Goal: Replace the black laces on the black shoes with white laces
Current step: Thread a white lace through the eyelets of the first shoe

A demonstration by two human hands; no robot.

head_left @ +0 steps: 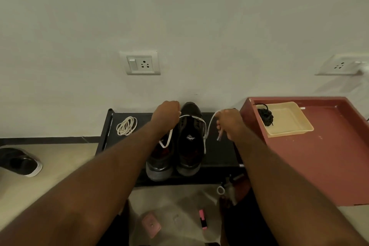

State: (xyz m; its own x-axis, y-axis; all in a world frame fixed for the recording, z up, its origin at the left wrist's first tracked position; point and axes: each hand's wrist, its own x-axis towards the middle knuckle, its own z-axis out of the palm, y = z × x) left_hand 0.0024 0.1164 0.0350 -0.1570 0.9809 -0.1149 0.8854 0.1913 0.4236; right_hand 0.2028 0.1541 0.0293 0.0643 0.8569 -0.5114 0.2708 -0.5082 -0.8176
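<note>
We've got the left hand (167, 114) and right hand (229, 124), fingers curled, each pinching the white lace (192, 117) over the black shoes (189, 146), midway along the rack (219, 154).

Black shoes (189, 140) stand paired at the middle of the rack (219, 146), toes to the wall. A white lace (211, 125) threads the right shoe; a coiled lace (126, 126) lies at the left end; black laces (265, 117) sit bunched in a tray (289, 126) corner.

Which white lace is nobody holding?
The coiled lace on the rack, left of the shoes. The other white lace is stretched between the left hand and right hand.
</note>
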